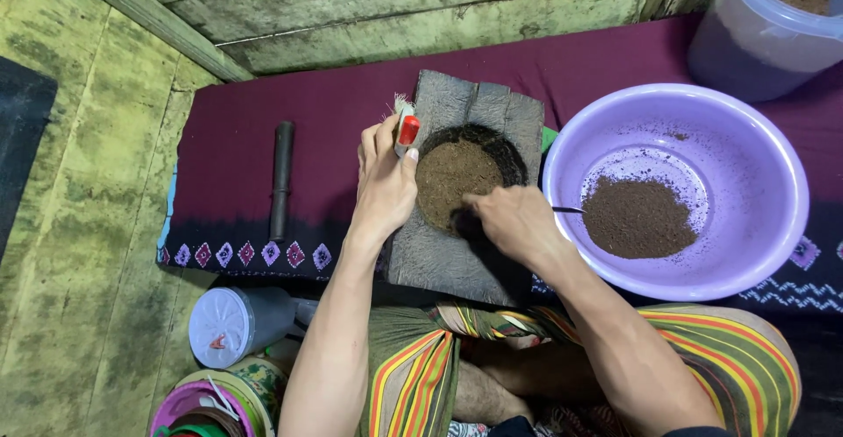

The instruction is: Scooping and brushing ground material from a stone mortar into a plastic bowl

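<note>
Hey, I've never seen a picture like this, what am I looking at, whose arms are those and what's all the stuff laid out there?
This is one picture from a camera worn on a person's head, looking down at their own two bare arms; there is no machine. They sit cross-legged in a striped cloth at a dark red patterned cloth spread on a green wooden floor. On it lies a grey stone slab with a round hollow full of brown powder. The left hand holds a small red-handled brush at the hollow's edge. The right hand holds a thin metal tool, probably a spoon, beside the powder. To the right stands a purple plastic basin holding more powder. A dark rod lies to the left.
</note>
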